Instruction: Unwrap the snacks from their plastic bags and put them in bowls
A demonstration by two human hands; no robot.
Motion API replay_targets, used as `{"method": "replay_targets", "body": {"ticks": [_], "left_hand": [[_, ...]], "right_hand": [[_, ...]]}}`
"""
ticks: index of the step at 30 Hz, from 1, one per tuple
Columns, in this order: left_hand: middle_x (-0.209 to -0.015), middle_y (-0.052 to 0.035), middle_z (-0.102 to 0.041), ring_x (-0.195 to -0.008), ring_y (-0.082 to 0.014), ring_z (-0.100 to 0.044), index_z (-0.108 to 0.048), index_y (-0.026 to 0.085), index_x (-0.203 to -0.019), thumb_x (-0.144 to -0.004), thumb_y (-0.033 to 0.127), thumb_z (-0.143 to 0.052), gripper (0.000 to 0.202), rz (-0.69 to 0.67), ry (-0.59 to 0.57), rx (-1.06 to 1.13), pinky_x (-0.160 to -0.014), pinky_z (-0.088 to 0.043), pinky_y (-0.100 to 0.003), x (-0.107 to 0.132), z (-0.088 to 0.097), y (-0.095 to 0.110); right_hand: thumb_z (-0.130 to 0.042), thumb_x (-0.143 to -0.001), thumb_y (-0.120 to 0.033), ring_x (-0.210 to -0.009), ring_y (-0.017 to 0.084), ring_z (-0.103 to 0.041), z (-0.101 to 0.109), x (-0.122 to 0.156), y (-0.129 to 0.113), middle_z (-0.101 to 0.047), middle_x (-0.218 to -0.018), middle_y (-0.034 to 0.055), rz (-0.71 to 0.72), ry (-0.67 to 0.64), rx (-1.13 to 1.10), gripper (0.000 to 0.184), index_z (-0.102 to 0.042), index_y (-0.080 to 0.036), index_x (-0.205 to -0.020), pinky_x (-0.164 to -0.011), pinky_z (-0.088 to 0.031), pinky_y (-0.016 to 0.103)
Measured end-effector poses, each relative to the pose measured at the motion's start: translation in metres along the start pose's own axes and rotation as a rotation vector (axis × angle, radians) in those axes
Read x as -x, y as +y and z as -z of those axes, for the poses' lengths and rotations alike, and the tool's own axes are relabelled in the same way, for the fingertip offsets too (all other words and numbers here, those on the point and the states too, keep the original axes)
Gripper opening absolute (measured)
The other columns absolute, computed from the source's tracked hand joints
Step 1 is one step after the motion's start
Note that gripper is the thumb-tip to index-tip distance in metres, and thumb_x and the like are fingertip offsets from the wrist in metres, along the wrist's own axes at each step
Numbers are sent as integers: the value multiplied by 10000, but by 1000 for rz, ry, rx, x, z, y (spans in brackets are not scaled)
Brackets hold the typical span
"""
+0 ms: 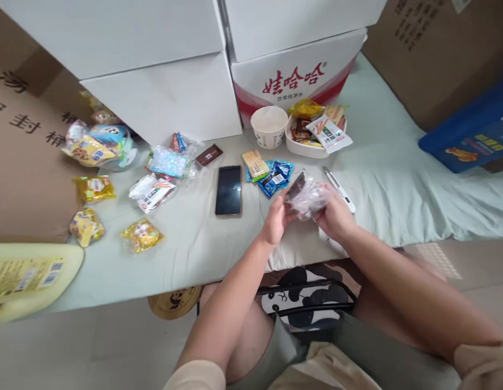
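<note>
Between my two hands is a crumpled clear plastic bag [310, 201], with a dark brown packet [296, 185] at its upper left; whether the packet is inside the bag I cannot tell. My left hand [276, 218] is closed on the near left side. My right hand [336, 214] grips the bag's right side. Just beyond the left hand lie blue snack packets [273, 180] and a beige wafer packet [255, 164]. A white-handled cutter [341, 190] rests behind the right hand. A white oval bowl [308, 150] of snacks stands farther back, beside a paper cup [269, 127].
A phone [229, 190] lies mid-table. Wrapped snacks [142, 235] and a brown bar [210, 155] are spread to the left, near a filled clear container [127, 157]. White boxes [166, 103] line the back. A yellow bottle [36, 276] and a blue box [471, 130] flank the table.
</note>
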State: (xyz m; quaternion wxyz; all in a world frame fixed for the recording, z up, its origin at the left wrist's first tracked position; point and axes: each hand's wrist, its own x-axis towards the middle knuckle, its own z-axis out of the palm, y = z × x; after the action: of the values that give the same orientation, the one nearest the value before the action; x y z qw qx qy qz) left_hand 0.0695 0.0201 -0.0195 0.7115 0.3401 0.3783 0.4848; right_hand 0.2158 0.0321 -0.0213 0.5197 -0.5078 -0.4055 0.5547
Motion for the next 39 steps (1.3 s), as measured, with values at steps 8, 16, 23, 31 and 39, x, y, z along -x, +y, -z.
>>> {"method": "replay_targets", "body": {"ticks": [8,16,23,31,39], "left_hand": [[-1138,-44,-699,-982,-205,-690,-552,247,-1209,-631,479,-882,705,14,133,-105,-799,-583,-315,-3,1,4],[-1184,-66,-690,-906,-203,-707,-561,247,-1131,-611,535,-887,678,32,269,-56,-672,-606,-313,-11,3,12],[-1306,-107,-653,-1155,-266,-660,-551,255,-1209,-651,452,-879,677,-17,239,-137,-844,-586,-372,-10,8,10],[-1144,-75,-689,-1020,-210,-691,-535,227,-1219,-687,414,-869,655,-229,218,-419,-918,-556,-352,-11,12,-6],[-1287,-73,-645,-1123,-246,-664,-480,335,-1295,-721,533,-817,694,-297,431,-193,-807,-591,-346,-11,18,19]], "right_hand": [[-467,-947,-497,-959,241,-590,15,6,-14,-599,-991,91,367,-150,587,338,-621,-217,-1058,-882,-497,414],[-576,-854,-394,-1000,373,-546,73,-28,-15,-606,-1067,190,369,184,1338,307,-652,-174,-1055,-828,-450,520],[-506,-877,-310,-720,263,-571,71,-23,-16,-651,-827,85,334,6,1126,183,-558,-230,-1033,-654,-437,388],[-453,-949,-414,-550,150,-537,33,-2,-28,-683,-708,17,351,-374,770,268,-624,-230,-1045,-584,-395,291],[-509,-918,-380,-590,182,-585,46,-15,-24,-708,-724,29,209,-335,971,223,-675,-237,-962,-598,-403,303]]}}
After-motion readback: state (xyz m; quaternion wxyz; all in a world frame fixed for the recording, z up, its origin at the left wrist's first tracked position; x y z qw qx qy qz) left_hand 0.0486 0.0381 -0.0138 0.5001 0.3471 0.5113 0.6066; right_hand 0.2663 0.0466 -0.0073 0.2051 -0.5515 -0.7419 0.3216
